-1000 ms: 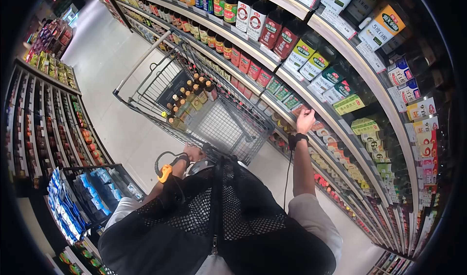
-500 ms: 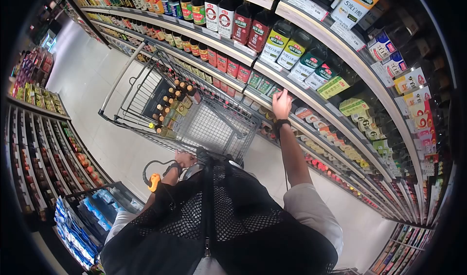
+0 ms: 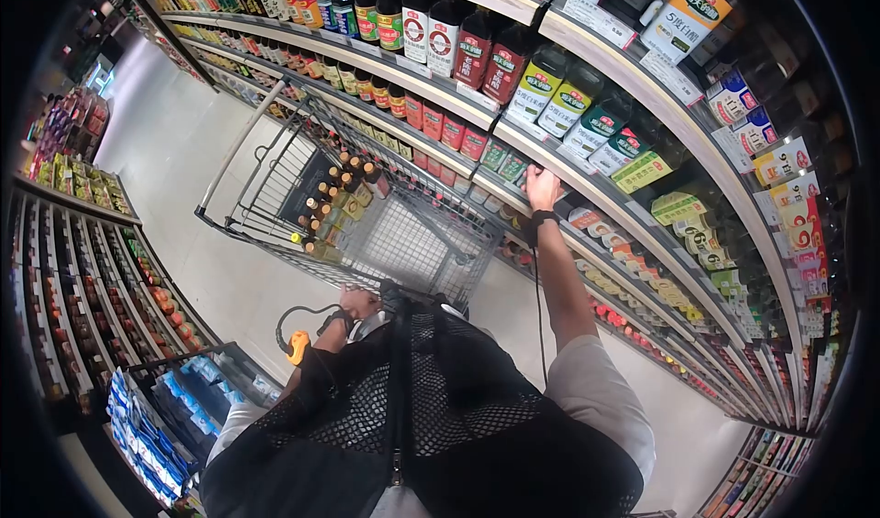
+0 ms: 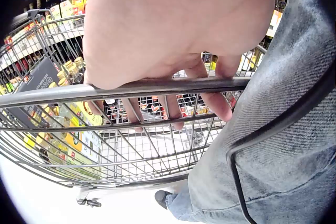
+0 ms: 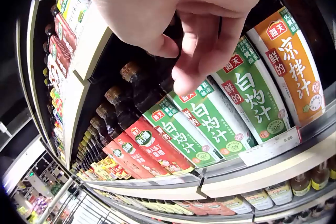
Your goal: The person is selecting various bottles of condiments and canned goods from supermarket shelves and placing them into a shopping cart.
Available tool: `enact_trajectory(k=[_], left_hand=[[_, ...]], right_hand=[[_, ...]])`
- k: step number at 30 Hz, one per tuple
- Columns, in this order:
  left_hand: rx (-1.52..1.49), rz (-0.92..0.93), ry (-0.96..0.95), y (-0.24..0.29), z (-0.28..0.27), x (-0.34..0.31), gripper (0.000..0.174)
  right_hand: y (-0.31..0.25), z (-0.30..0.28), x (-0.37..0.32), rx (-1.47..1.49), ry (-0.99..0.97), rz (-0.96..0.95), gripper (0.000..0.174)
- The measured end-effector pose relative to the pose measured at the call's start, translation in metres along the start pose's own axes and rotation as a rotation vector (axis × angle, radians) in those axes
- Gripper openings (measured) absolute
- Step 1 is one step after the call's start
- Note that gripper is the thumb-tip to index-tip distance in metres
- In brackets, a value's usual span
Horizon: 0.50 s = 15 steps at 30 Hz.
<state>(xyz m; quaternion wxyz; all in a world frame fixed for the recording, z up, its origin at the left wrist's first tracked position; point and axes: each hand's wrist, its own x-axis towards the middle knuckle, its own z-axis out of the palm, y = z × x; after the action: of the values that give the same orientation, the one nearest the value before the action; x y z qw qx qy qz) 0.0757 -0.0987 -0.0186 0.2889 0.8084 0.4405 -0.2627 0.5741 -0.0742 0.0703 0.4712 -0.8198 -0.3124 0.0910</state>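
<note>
My right hand (image 3: 543, 188) reaches to the shelf at the tops of the green-labelled sauce bottles. In the right wrist view its thumb and fingers curl down over the upper part of a sauce bottle (image 5: 202, 124) with a green label. The hand covers that bottle's top, and I cannot tell whether the fingers grip it. My left hand (image 4: 173, 29) lies over the wire rim of a shopping cart (image 3: 321, 174), its fingers hooked behind the top bar. Bottles with dark caps (image 3: 335, 202) stand grouped inside the cart, toward its handle end.
Red-labelled bottles (image 5: 149, 145) and an orange-labelled bottle (image 5: 294, 66) flank the green ones. A shelf edge (image 5: 84, 66) juts out above the row. Packed shelves (image 3: 82, 280) and a rack of blue packets (image 3: 151, 426) stand on the left. A cable (image 3: 541, 316) hangs from my right wrist.
Compared with a second ago, my right hand has moved leftward along the shelf to the green-labelled bottles. Over the last half second it stays there. The left hand stays at the cart.
</note>
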Motion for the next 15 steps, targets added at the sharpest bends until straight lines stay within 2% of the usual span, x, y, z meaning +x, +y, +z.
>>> enact_trajectory(k=[2, 6, 8, 10, 12, 15], left_hand=[[0.009, -0.002, -0.001, -0.001, -0.001, 0.001, 0.035], [-0.001, 0.020, -0.007, -0.015, -0.001, 0.003, 0.035], [0.026, 0.032, 0.007, -0.021, 0.000, 0.005, 0.037], [0.013, 0.027, -0.039, -0.024, -0.006, 0.005, 0.038], [0.020, 0.034, -0.018, -0.019, -0.006, 0.002, 0.038], [0.051, 0.014, -0.023, -0.017, -0.010, 0.001, 0.038]], right_hand=[[-0.004, 0.001, 0.001, 0.107, -0.116, 0.020, 0.018], [-0.024, 0.008, 0.000, 0.092, -0.138, 0.079, 0.019], [-0.027, 0.008, -0.004, -0.053, 0.010, 0.034, 0.019], [-0.021, 0.017, -0.006, -0.017, 0.078, 0.025, 0.019], [-0.012, 0.016, -0.014, 0.121, 0.090, -0.022, 0.018], [-0.006, 0.014, -0.021, 0.140, 0.069, 0.025, 0.021]])
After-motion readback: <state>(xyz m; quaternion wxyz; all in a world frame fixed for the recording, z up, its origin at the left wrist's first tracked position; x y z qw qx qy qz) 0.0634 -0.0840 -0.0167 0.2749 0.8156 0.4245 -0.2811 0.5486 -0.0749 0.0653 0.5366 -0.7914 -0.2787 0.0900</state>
